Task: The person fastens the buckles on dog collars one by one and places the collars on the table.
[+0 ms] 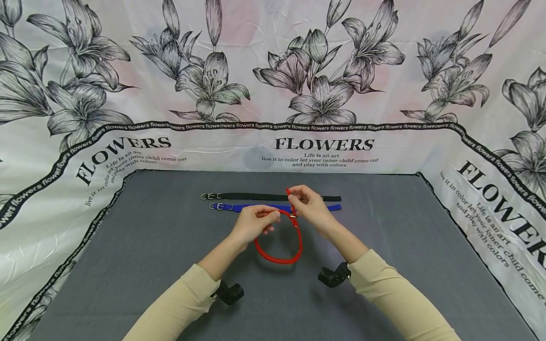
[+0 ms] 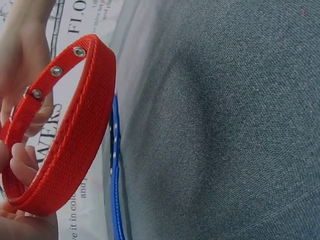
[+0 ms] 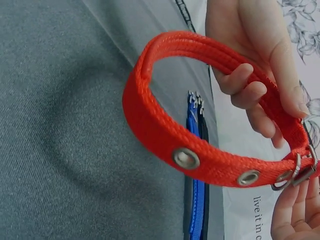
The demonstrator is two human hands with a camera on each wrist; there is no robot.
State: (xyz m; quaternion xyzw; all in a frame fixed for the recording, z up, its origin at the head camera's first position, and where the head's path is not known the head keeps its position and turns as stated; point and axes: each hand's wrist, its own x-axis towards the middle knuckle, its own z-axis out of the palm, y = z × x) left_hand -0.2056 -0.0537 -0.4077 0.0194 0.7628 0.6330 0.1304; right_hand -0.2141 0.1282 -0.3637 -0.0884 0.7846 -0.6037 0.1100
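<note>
Long beige sleeves on both arms, lower frame, reaching to wrists. Black perforated camera mount strapped under each wrist. Left hand, right hand bare, ungloved.

"FLOWERS", "Life is an art", seemingly "play with colors" on floral backdrop cloth

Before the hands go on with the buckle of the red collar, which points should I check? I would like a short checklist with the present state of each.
1. Left hand grips the red collar: ok.
2. Right hand holds the strap at the metal buckle: ok.
3. Strap passed through the buckle, collar forms a loop: ok.
4. Buckle pin seated in an eyelet: cannot tell.
5. Blue collar and black collar lie flat, apart from the loop: ok.
6. Loop lifted clear of the grey mat: ok.
</note>
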